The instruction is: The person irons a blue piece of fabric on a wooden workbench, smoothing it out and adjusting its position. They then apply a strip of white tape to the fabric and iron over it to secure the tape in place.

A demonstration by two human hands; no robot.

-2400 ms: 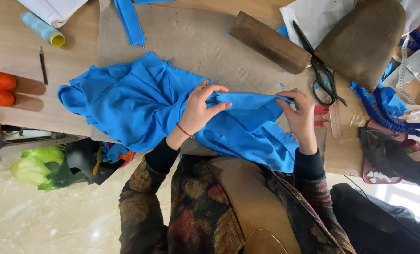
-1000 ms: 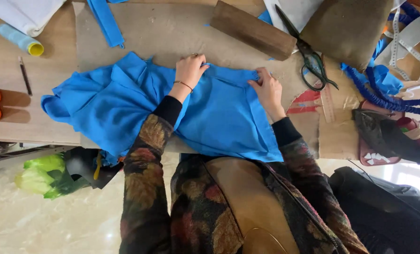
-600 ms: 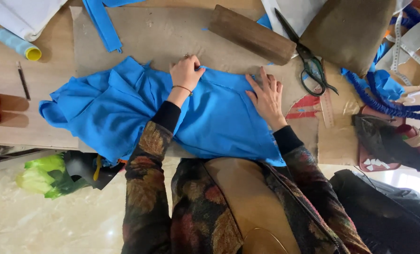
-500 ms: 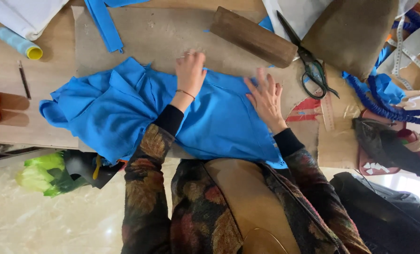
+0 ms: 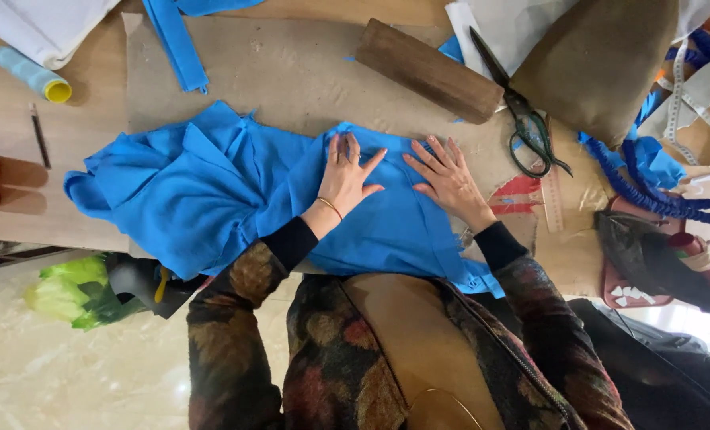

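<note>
1. The left hand [image 5: 345,177] and right hand [image 5: 448,179] lie open and flat, fingers spread, gripping nothing.
2. Both press the blue cloth [image 5: 236,191] on the desk [image 5: 291,72].
3. Smooth outward evenly; the edge underneath is probably folded.
4. Scissors [image 5: 522,119] lie just beyond the right hand.

Wooden worktable [image 5: 5,119], pale glossy marble floor [image 5: 92,374] below

Your left hand [image 5: 347,175] and right hand [image 5: 447,177] lie flat, palms down, fingers spread, side by side, forearms angled inward.
</note>
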